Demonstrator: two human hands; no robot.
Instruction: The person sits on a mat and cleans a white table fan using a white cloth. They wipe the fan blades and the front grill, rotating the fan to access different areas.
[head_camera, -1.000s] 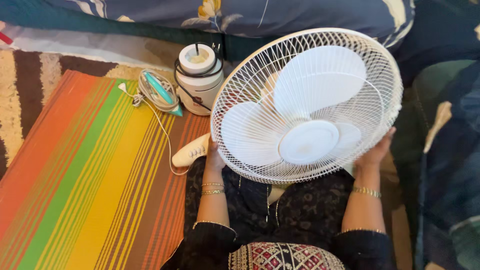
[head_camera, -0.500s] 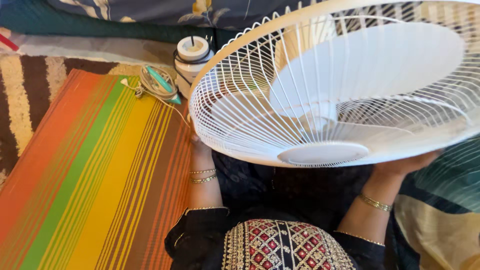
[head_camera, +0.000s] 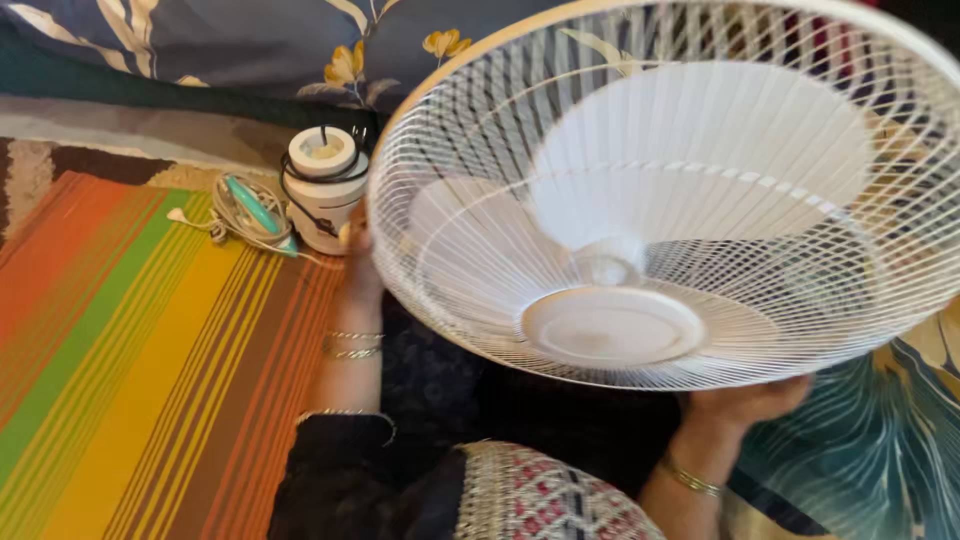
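Note:
I hold a white fan head (head_camera: 660, 190), with a round wire guard and pale blades inside, lifted over my lap and close to the camera. My left hand (head_camera: 358, 270) grips the guard's left rim, mostly hidden behind it. My right hand (head_camera: 745, 400) supports the guard from below at its lower right edge. The guard's flat centre cap (head_camera: 612, 326) faces me. Both wrists wear thin gold bangles.
A striped orange, green and yellow mat (head_camera: 150, 360) covers the floor on the left. On it stand a white cylindrical appliance (head_camera: 322, 188) wrapped in black cord and a teal and white iron (head_camera: 250, 210) with coiled cable. A blue floral pillow (head_camera: 260, 45) lies behind.
The fan head has been raised and tilted toward the camera, now filling the right of the view. The view shifted so the mat and appliances sit further left and lower.

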